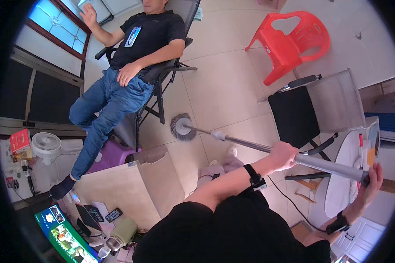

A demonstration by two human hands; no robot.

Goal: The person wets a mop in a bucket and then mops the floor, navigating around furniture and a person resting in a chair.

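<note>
A round mop (pixel 181 127) with a grey fringed head rests on the tiled floor. Its metal pole (pixel 247 143) slants up to a thick grey grip (pixel 329 165). My left hand (pixel 284 157) is wrapped around the pole just below that grip. At the upper end of the handle, my right hand (pixel 374 180) holds the dark cap, with its fingers extended along it. Both my wrists carry black straps; a cable runs to the one on the right.
A person (pixel 148 36) reclines in a black folding chair (pixel 159 95), a foot on the desk (pixel 118 187). A purple stool (pixel 113 156) stands beneath the legs. A red plastic chair (pixel 289 42), a black office chair (pixel 294 115) and a white round table (pixel 340 184) stand to the right.
</note>
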